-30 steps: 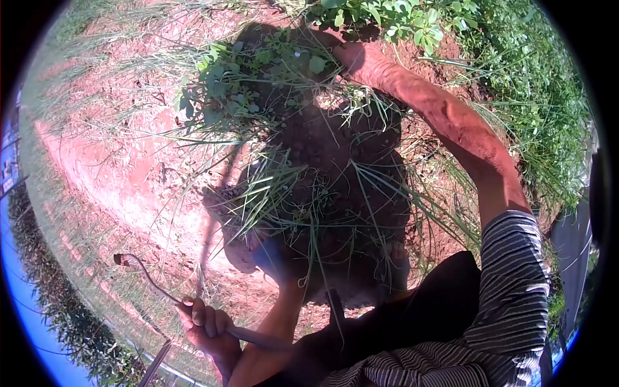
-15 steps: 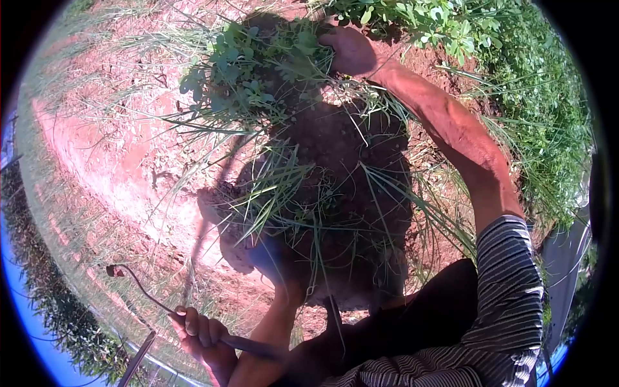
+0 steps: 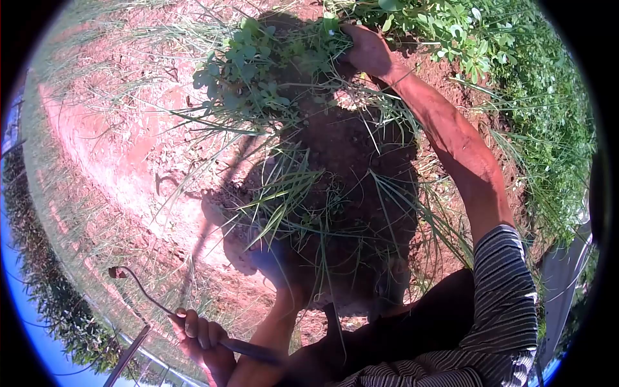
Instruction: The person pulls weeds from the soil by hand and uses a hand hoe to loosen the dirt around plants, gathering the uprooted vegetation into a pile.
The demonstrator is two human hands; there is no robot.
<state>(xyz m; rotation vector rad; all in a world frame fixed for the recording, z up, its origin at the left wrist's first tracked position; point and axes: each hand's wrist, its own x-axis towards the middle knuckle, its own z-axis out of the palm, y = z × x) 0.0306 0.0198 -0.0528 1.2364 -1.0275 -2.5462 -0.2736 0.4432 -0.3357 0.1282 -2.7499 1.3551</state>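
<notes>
Hands well apart: left hand (image 3: 205, 342) closed round the handle of a thin hooked tool (image 3: 248, 349), lower left, hook end pointing up-left. Right hand (image 3: 371, 53) touching right edge of leafy green clump (image 3: 242, 74), upper middle on reddish soil (image 3: 145, 148); fingers partly hidden, cannot tell if gripping.

The left hand (image 3: 205, 335) grips a hooked tool (image 3: 251, 349); the right hand (image 3: 371, 54) touches a leafy plant (image 3: 245, 69).

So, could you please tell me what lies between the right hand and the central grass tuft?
Between the right hand and grass tuft, the head view shows mostly shaded soil and, nearer the hand, a sunlit patch.
</notes>
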